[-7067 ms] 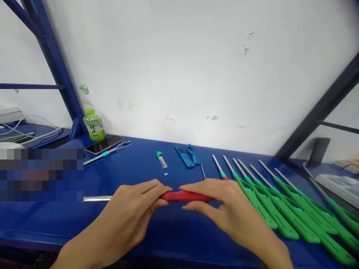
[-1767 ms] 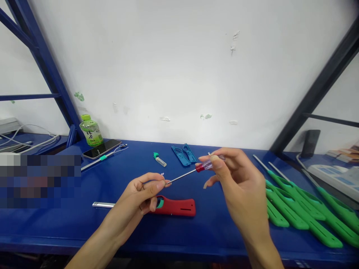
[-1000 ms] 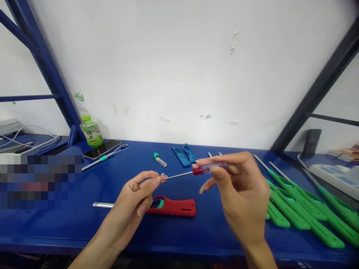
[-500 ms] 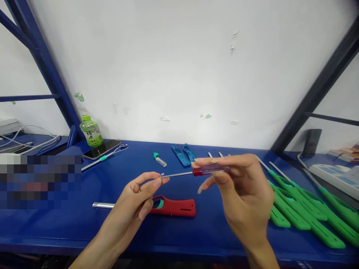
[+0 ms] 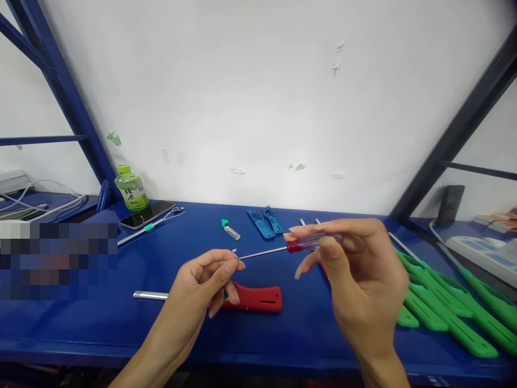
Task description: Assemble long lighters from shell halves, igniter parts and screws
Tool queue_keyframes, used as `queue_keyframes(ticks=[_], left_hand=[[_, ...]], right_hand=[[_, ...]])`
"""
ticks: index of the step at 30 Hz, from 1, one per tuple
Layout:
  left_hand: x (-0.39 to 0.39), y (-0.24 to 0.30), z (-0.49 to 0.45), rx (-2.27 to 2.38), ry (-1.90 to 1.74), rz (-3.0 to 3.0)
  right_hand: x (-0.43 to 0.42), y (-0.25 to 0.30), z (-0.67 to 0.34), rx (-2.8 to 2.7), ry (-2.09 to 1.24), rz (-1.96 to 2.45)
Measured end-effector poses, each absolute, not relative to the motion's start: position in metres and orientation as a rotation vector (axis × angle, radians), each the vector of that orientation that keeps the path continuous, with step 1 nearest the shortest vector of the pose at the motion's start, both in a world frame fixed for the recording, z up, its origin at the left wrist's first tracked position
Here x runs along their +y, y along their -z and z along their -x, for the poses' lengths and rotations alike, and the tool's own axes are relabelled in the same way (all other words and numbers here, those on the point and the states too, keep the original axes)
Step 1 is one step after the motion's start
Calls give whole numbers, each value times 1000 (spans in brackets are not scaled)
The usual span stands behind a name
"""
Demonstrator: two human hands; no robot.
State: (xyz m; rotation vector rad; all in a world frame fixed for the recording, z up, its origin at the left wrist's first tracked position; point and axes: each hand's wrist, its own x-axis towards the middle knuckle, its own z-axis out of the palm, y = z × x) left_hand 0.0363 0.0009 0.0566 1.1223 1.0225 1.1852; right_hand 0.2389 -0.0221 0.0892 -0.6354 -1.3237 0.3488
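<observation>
My right hand (image 5: 355,269) grips a small screwdriver (image 5: 299,246) by its clear handle with a red collar, held level above the blue bench. Its thin steel shaft points left. My left hand (image 5: 204,280) pinches thumb and forefinger together right at the shaft's tip; whatever is between them is too small to make out. Below my left hand a red long-nosed lighter (image 5: 252,298) lies flat on the bench, its metal tube sticking out to the left.
Several green long-nosed lighters (image 5: 440,312) lie side by side at the right. Blue shell halves (image 5: 266,222), a small clear part with a green cap (image 5: 230,230), a phone (image 5: 147,214) and a green tea bottle (image 5: 131,189) sit toward the back wall. A blue frame post slants at each side.
The screwdriver and my right hand have shifted slightly right, while my left hand's pinch stays at the shaft tip. The red lighter has lain on the bench since both hands let go of it.
</observation>
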Motion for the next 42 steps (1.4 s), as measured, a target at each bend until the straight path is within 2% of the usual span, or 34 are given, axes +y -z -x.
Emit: queue_keyframes(ticks=[26, 42], left_hand=[[1, -58, -38, 1010, -1128, -1189], [-7, -37, -47, 1168, -1178, -1999]], right_hand=[[-21, -88, -240, -1364, -366, 634], [-29, -97, -244, -1437, -365, 793]])
